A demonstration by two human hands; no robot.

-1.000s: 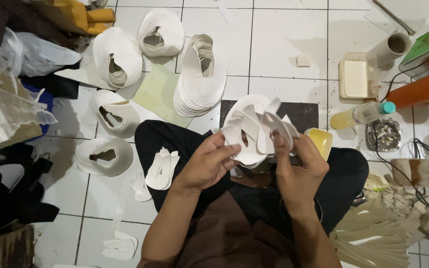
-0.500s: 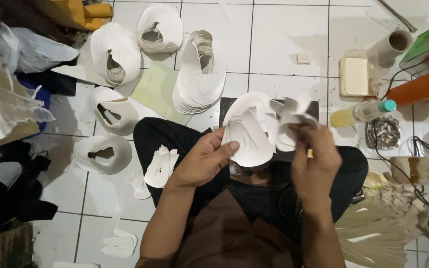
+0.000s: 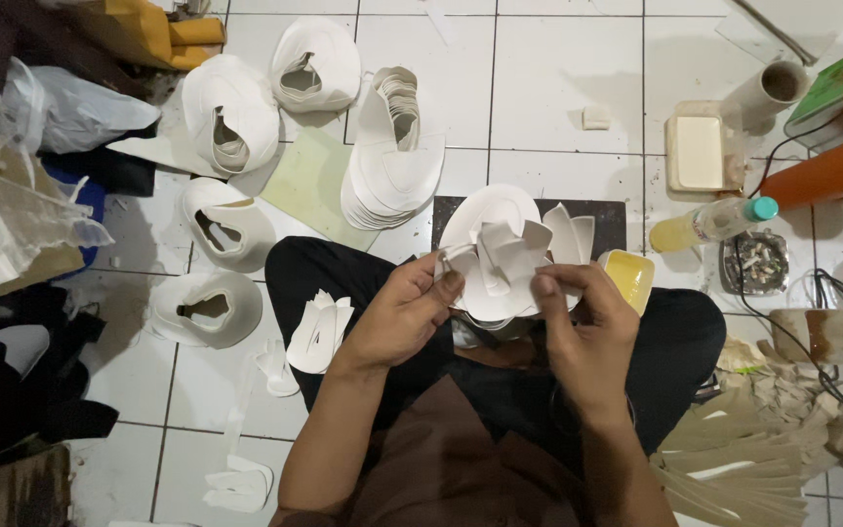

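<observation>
White cutout stacks (image 3: 392, 176) beyond hands (image 3: 397, 317).

Seated cross-legged on tile, the left hand (image 3: 404, 314) and right hand (image 3: 582, 327) grip a white cut piece (image 3: 500, 256) together. White stacks (image 3: 390, 166) lie ahead, a yellow tub (image 3: 630, 278) just right.

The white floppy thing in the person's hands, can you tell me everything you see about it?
The white cut-out sheet piece looks thin and bendy, like soft lining or foam. It has a rounded top edge and several flaps folding forward. It is held up above the lap, pinched by the left hand and the right hand. More white flaps stand behind it.
</observation>
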